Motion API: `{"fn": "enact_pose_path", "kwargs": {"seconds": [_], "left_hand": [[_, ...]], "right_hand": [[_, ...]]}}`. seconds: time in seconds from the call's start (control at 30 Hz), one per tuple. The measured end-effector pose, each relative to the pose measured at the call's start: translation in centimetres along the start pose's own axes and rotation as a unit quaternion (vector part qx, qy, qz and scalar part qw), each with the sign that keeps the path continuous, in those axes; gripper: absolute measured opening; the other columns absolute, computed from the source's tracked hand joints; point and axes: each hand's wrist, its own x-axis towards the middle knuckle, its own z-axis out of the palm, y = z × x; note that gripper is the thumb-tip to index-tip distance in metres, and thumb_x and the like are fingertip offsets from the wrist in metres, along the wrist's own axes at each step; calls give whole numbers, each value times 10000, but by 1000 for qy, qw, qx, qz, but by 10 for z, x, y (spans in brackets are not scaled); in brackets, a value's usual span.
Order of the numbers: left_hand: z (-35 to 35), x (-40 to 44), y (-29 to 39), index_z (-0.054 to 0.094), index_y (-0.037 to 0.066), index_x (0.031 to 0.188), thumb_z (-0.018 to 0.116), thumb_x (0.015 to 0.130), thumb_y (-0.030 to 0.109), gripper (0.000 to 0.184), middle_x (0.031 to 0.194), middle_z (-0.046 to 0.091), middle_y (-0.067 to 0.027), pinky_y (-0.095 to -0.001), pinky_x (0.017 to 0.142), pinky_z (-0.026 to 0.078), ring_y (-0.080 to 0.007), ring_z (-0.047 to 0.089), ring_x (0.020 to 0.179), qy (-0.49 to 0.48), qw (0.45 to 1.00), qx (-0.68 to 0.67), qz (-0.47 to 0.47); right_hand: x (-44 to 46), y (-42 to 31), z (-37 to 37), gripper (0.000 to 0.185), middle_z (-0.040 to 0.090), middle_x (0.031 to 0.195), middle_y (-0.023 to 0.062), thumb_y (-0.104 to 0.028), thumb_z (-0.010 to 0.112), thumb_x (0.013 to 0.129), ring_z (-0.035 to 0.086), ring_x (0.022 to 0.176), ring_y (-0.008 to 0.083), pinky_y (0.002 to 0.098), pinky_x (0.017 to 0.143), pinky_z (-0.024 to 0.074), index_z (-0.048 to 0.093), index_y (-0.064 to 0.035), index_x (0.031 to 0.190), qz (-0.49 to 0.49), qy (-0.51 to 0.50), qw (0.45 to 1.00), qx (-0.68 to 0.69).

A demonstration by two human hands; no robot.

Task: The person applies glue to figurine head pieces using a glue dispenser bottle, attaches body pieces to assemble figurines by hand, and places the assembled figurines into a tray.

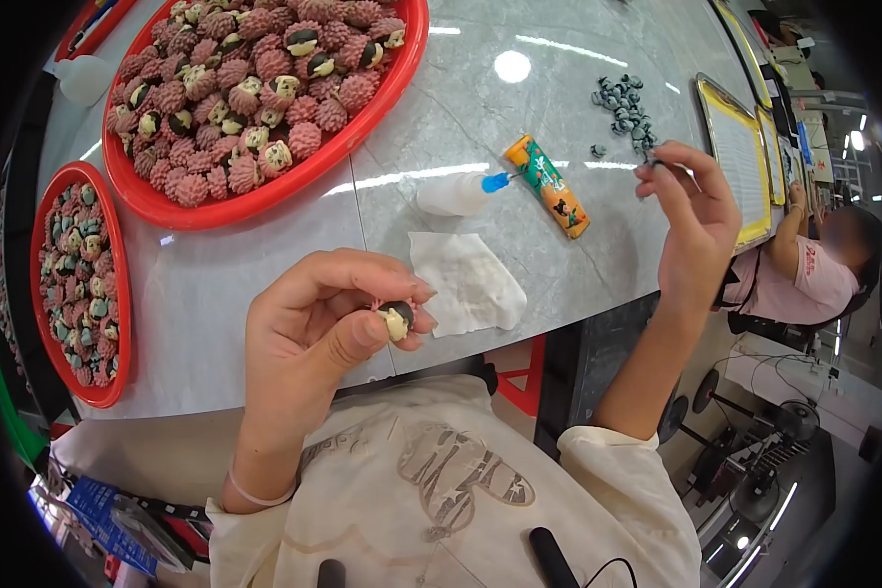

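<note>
nearest to the camera is my own cream shirt (431, 465), filling the lower middle of the frame. above it, left of the centre, my left hand (302, 318) is curled, and its thumb and fingers press closely on one small pink piece (396, 321), which has a dark part and a cream part. the piece is roundish, so i see no clear long axis in it; the dark part is uppermost in the frame and the cream below.

my right hand (698, 211) is in the upper right of the frame, with thumb and first finger almost meeting. a dark spot is at their tips (i am not able to tell if it is pinched or only touched). just above these tips lies the loose group of small dark pieces (625, 106), so the right hand is the nearer one to them.

from the right fingers, the pink piece is toward the lower left, well apart. between the two hands are the orange tube (556, 191), slanting from upper left to lower right, the white bottle (449, 196) with its blue tip pointing right, and the white cloth (465, 284), close beside my left fingers.
</note>
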Motion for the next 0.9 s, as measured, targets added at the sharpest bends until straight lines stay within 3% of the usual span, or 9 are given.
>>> {"fn": "enact_pose_path", "kwargs": {"seconds": [0.03, 0.1, 0.23, 0.3, 0.37, 0.6, 0.67, 0.9], "left_hand": [[0, 0, 0, 492, -51, 882, 559, 758, 149, 244, 870, 532, -141, -249, 615, 469, -172, 559, 728, 2, 1000, 0, -3], [-1, 1, -1, 485, -55, 893, 548, 765, 129, 233, 874, 533, -141, -243, 631, 464, -170, 554, 748, -12, 1000, -5, 7], [0, -1, -1, 477, -57, 918, 536, 770, 98, 223, 894, 529, -143, -238, 648, 459, -170, 549, 772, -8, 1000, -11, 1], [4, 0, -2, 475, -9, 884, 601, 717, 280, 356, 897, 496, -148, -188, 537, 441, -163, 547, 683, 14, 1000, 19, -3], [2, -1, -3, 470, -12, 911, 601, 716, 286, 379, 898, 500, -149, -186, 536, 439, -164, 547, 684, 16, 1000, 18, -8], [0, -2, -2, 463, -18, 927, 601, 717, 279, 389, 902, 511, -151, -192, 544, 448, -167, 557, 703, 10, 1000, 5, -6], [-1, -2, -2, 462, -19, 928, 600, 718, 276, 388, 911, 511, -154, -196, 550, 452, -168, 559, 711, 7, 1000, 5, -10], [-2, -1, -3, 460, -25, 927, 610, 708, 276, 401, 890, 530, -150, -200, 571, 467, -159, 560, 725, 2, 1000, -16, -7]], "right_hand": [[-5, -7, 0, 155, 531, 855, 84, 5, 511, 727, 528, 717, 144, 237, 569, 409, 520, 40, 878, 4, -1, 1000, 0], [-15, -16, 1, 163, 513, 905, 116, 10, 490, 727, 523, 708, 153, 219, 556, 397, 520, 38, 886, 82, -59, 983, 156], [-32, -12, 6, 203, 499, 904, 141, -79, 508, 739, 480, 605, 124, 204, 487, 367, 509, 42, 901, 86, -153, 957, 232], [-41, -13, 19, 240, 495, 876, 148, -143, 532, 745, 458, 568, 110, 189, 423, 342, 509, 46, 891, 103, -165, 951, 240], [-47, -15, 31, 252, 492, 856, 154, -149, 546, 748, 468, 568, 122, 179, 402, 358, 503, 53, 892, 110, -159, 928, 318], [-56, -24, 56, 222, 492, 849, 180, -74, 577, 717, 511, 630, 161, 194, 474, 430, 497, 70, 865, 99, -214, 912, 336], [-59, -25, 61, 229, 447, 857, 121, -163, 600, 729, 454, 596, 100, 140, 422, 351, 488, -20, 868, 58, -223, 937, 261], [-66, -29, 81, 257, 498, 805, 155, -117, 641, 680, 500, 607, 142, 171, 472, 398, 480, -4, 844, -62, -200, 966, 153]]}}
